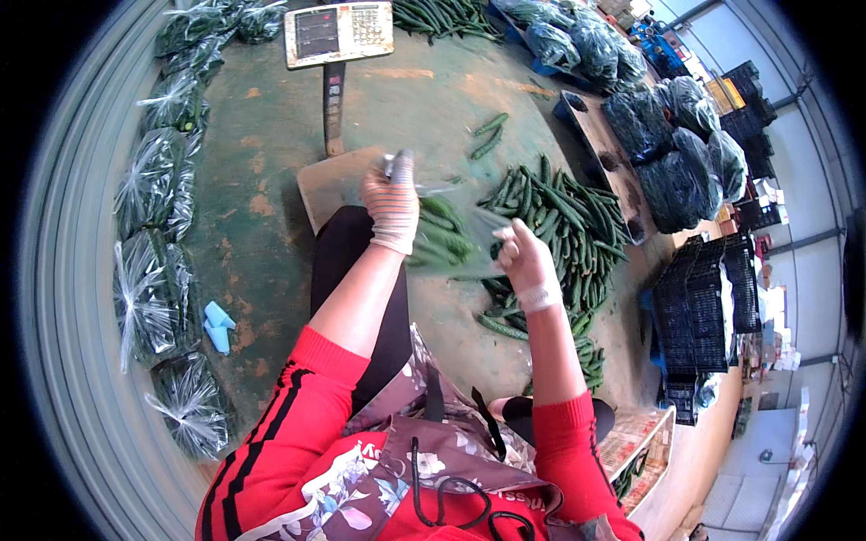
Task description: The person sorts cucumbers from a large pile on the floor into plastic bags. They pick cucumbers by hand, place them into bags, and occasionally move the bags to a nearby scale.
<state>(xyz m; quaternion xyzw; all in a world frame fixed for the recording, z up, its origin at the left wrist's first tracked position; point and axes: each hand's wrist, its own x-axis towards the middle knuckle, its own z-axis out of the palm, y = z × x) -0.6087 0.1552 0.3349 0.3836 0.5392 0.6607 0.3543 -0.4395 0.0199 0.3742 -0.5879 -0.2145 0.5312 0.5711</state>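
Note:
A clear plastic bag [465, 243] with green cucumbers [439, 233] in it hangs between my two hands, somewhat blurred. My left hand [391, 206], in a striped knit glove, is closed at the bag's left side, thumb upward; a small shiny bit shows by its fingertips. On the other side my right hand [526, 261], in a pale glove, pinches the bag's right edge with bent fingers. Behind the left hand lies the platform of a scale [327, 187], partly hidden by my leg. Right of the bag a big heap of loose cucumbers [577, 225] covers the floor.
The scale's display [339, 34] stands on a post ahead. Filled, tied bags [149, 288] line the left wall, near blue pieces [217, 326]. At right are dark bagged bundles [672, 153] on a pallet, stacked black crates [695, 307] and a slatted crate [642, 451].

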